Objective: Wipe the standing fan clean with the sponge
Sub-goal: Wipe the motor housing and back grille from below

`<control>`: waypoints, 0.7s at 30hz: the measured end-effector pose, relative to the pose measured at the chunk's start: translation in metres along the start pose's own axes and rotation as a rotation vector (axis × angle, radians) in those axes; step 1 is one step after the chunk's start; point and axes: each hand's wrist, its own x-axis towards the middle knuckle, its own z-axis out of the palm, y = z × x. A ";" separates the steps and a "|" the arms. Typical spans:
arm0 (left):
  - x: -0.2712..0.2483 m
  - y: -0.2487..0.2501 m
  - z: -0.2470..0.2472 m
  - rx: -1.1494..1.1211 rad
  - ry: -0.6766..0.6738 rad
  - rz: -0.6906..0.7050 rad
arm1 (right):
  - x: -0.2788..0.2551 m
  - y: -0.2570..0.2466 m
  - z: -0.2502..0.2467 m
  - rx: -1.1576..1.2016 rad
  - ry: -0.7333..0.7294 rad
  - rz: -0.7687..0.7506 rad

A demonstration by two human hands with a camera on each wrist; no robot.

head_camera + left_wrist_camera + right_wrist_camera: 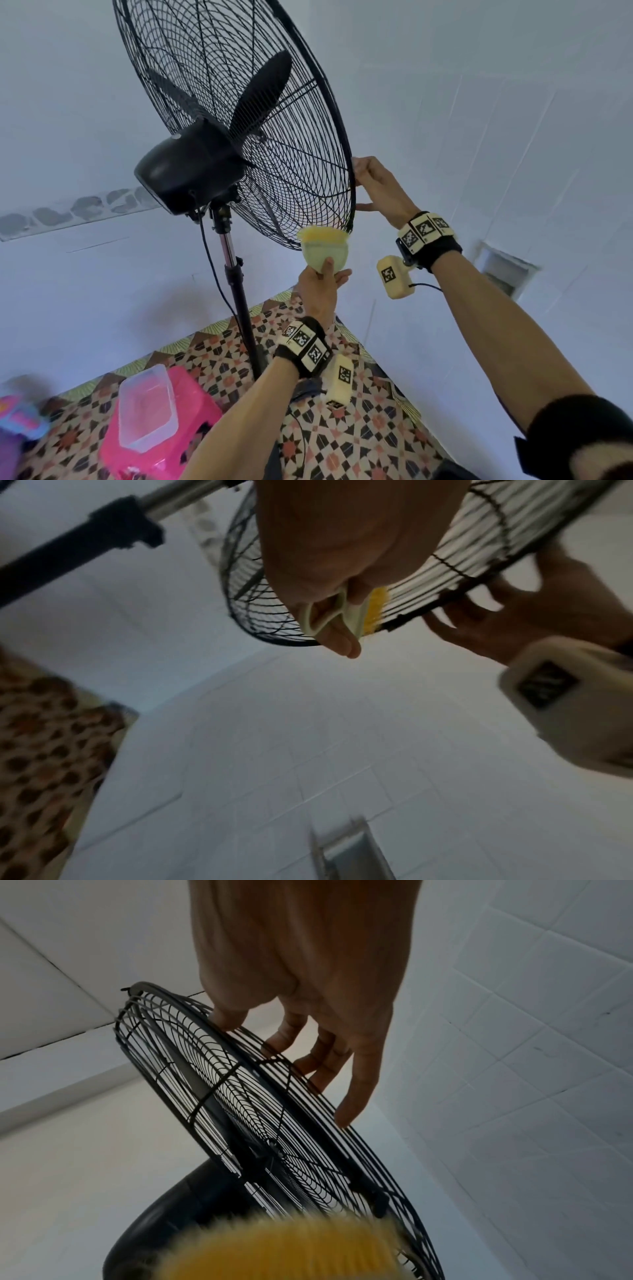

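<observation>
The black standing fan (239, 102) tilts up on its pole (239, 298), with the motor housing (191, 164) facing me. My left hand (325, 277) grips a pale green sponge scrubber (323, 246) with a yellow face and presses it against the bottom rim of the cage. The left wrist view shows the left hand (335, 547), the scrubber (375, 610) and the cage (455, 547). My right hand (376, 185) grips the cage's right rim, fingers over the front grille (240, 1096). The right hand (291, 1047) sits above the blurred yellow scrubber (281, 1250).
A pink plastic stool (191, 411) carrying a clear plastic container (147, 407) stands on the patterned floor (359, 428) left of the pole. White tiled walls close in behind and to the right. A power cord (212, 260) hangs beside the pole.
</observation>
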 end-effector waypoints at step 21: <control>-0.004 0.050 0.029 -0.125 -0.046 0.161 | 0.008 0.002 0.005 -0.009 0.062 0.015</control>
